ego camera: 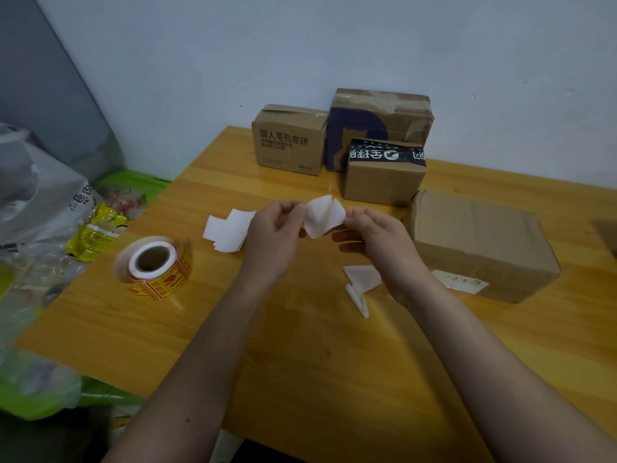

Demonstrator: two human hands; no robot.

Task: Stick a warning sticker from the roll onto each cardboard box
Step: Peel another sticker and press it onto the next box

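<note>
My left hand (274, 228) and right hand (374, 240) each pinch an edge of a white sticker piece (323, 215), lifted above the wooden table (300, 345). Sticker roll (154, 267) lies at left; four cardboard boxes (384, 170) sit behind and right.

Pale bluish wall (334, 45) behind a yellow wooden table (300, 362), grey panel (40, 95) at left.
</note>
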